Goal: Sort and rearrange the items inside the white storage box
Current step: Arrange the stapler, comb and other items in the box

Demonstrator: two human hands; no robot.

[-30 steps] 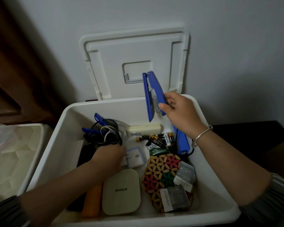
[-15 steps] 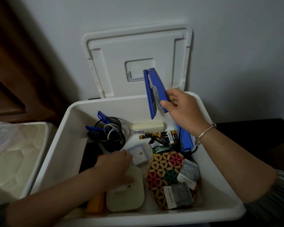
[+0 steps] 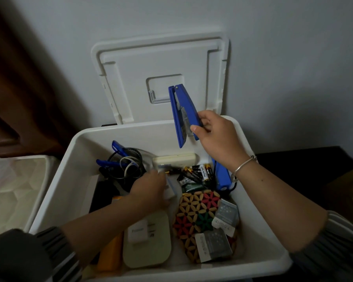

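Head view, the only one I have: the white plastic storage box (image 3: 55,192) stands open below me, and its lid (image 3: 161,78) leans upright against the wall behind it. My right hand (image 3: 218,137) is raised above the back right corner of the box and closes thumb and fingers on the lower part of a blue metal stapler (image 3: 182,115). The stapler's long axis stands almost vertical, hinge end up, and its two arms gape apart toward the bottom. My left hand (image 3: 151,190) is low inside the box, near the middle, just beside a round black mesh pen holder (image 3: 124,165) full of cables. It seems to be curled on a small pale card or packet, but motion blur hides the fingers, so I cannot tell how firm this grip is. Loose batteries (image 3: 200,173) lie between both hands, touching a colourful wooden flower-pattern trivet (image 3: 198,216). I judge the stapler must go down and be turned flat; the right hand is clearly the nearer one to the free back wall.
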